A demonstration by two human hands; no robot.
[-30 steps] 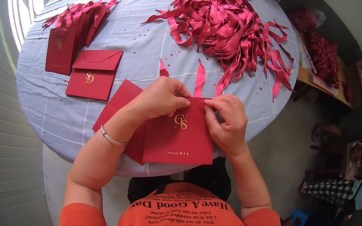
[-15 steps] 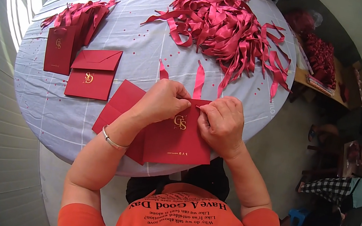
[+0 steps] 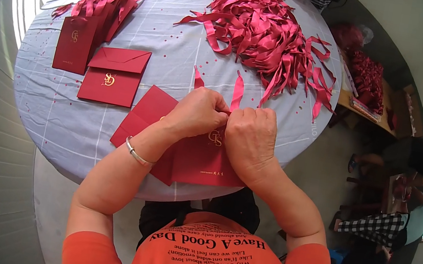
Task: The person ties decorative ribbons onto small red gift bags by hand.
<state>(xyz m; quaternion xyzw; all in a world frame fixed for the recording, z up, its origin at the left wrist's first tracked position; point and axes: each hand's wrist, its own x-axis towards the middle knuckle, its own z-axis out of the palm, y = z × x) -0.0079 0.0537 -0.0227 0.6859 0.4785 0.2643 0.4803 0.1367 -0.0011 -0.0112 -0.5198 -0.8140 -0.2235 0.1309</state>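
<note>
Left hand pinching top edge of rectangular red paper bag, at near rim of round, pale-blue-clothed bench. Right hand curled beside left, fingertips hidden; cannot tell grip.

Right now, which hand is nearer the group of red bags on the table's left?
Left. The left hand is right of those red bags; the right hand is farther right.

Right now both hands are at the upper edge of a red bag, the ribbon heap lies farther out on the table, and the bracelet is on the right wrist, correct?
Not quite: the head view shows the bracelet on the left wrist. The left hand and right hand are at the upper edge of the red bag, with the ribbon heap farther out on the table.
</note>
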